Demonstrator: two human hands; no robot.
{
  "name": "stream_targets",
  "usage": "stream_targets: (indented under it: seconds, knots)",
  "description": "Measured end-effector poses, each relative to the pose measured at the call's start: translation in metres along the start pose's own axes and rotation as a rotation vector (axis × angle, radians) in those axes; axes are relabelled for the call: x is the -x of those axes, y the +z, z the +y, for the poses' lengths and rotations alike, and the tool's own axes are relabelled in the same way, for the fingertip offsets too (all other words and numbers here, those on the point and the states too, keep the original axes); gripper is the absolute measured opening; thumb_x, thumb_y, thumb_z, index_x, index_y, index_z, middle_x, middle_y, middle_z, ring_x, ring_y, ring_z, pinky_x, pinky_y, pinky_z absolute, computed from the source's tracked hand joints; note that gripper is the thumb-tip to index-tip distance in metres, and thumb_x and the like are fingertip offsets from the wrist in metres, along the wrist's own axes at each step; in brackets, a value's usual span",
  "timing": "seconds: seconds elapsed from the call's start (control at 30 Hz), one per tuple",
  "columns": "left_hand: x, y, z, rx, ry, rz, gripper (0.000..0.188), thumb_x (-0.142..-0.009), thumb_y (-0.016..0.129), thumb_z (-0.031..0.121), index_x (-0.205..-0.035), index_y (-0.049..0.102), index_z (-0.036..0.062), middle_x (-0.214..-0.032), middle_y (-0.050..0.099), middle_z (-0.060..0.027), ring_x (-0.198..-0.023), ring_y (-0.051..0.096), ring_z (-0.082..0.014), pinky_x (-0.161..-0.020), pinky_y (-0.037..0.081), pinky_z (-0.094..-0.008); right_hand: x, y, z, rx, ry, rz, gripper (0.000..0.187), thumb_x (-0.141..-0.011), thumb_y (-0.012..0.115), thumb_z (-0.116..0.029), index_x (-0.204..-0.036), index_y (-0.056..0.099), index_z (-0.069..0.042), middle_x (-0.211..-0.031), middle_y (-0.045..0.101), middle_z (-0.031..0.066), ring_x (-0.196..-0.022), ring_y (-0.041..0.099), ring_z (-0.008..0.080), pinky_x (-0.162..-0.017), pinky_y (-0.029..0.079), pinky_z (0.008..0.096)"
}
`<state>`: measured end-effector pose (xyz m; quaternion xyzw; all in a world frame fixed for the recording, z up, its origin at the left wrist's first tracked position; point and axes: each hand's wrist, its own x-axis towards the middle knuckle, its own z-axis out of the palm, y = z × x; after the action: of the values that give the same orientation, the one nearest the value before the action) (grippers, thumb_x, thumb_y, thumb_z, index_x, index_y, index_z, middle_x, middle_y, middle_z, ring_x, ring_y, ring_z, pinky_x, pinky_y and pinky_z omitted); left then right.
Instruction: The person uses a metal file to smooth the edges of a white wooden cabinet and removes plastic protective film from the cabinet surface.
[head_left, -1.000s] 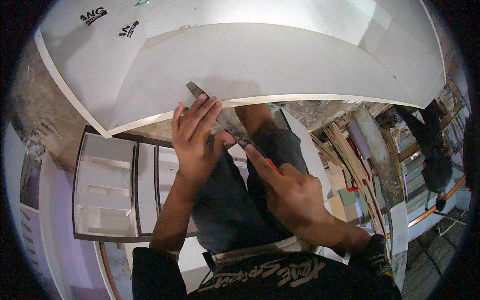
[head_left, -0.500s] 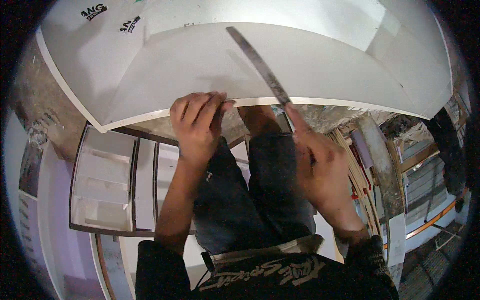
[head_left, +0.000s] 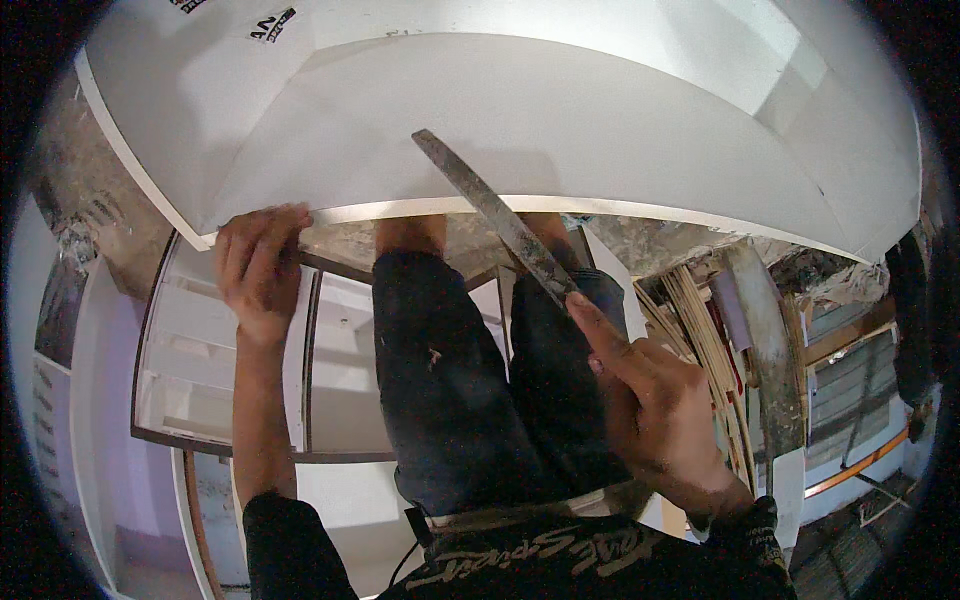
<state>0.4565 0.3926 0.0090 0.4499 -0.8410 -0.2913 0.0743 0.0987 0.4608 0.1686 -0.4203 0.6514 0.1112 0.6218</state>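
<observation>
While left fingers [head_left: 262, 243] curl at panel edge [head_left: 400, 209], grip unclear, right fingers [head_left: 603, 328] clamp file [head_left: 500, 217].

Mottled grey file [head_left: 500, 217], white cabinet [head_left: 600, 120]

the mottled floor [head_left: 130, 255] carries a dark-edged cabinet [head_left: 345, 385].

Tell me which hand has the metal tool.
The right hand: it grips the long flat metal tool; the left hand is at the near rim of the white box, with no tool visible in it.
</observation>
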Motion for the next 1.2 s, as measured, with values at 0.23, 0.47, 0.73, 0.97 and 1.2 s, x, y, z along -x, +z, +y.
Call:
stream_targets:
  seconds: [0.23,0.47,0.73,0.97,1.2]
  knots:
    - [0.005,-0.006,-0.001,-0.085,-0.019,0.008,0.028,-0.074,0.079,-0.008,-0.097,0.076,0.0065,-0.095,0.074,-0.0052,-0.092,0.069,-0.0227,-0.081,0.055,-0.036,0.004,-0.002,0.008,-0.068,0.037,-0.013,0.066,-0.091,0.066,-0.007,-0.151,0.05,-0.027,-0.068,0.056,0.0114,-0.055,0.06,0.033,-0.051,0.049,0.0474]
    - [-0.011,0.015,0.03,-0.132,-0.09,-0.015,0.018,-0.079,0.08,-0.004,-0.093,0.075,0.0071,-0.093,0.074,-0.0052,-0.092,0.068,-0.0229,-0.082,0.055,-0.0368,0.021,-0.015,0.02,-0.078,0.031,-0.105,0.076,-0.089,0.065,-0.005,-0.157,0.042,-0.03,-0.069,0.054,0.0112,-0.051,0.058,0.0311,-0.045,0.046,0.0468]
    - [-0.026,0.03,0.052,-0.009,-0.108,0.107,0.01,-0.088,0.072,0.005,-0.083,0.064,0.0079,-0.089,0.069,-0.0079,-0.088,0.065,-0.0299,-0.084,0.051,-0.0432,0.037,-0.031,-0.008,-0.051,0.133,-0.181,0.061,-0.088,0.065,0.004,-0.146,0.057,-0.016,-0.069,0.06,0.0133,-0.053,0.06,0.0285,-0.049,0.047,0.0429]
    - [0.03,0.008,0.056,0.175,-0.107,-0.139,0.011,-0.087,0.074,0.01,-0.083,0.064,0.0102,-0.095,0.069,-0.0063,-0.093,0.065,-0.0302,-0.087,0.048,-0.0427,0.034,-0.029,-0.001,-0.062,0.118,-0.063,0.063,-0.087,0.061,0.006,-0.146,0.057,-0.014,-0.069,0.061,0.0119,-0.053,0.059,0.0254,-0.048,0.045,0.0403]
    - [0.018,0.029,0.121,0.32,-0.196,-0.304,0.089,-0.076,0.076,0.061,-0.142,0.053,0.0048,-0.148,0.051,-0.0176,-0.139,0.045,-0.0391,-0.113,0.035,-0.0524,0.035,-0.039,-0.015,0.058,0.174,-0.222,0.065,-0.087,0.059,0.006,-0.149,0.054,-0.015,-0.066,0.055,0.0119,-0.048,0.054,0.0258,-0.046,0.042,0.0424]
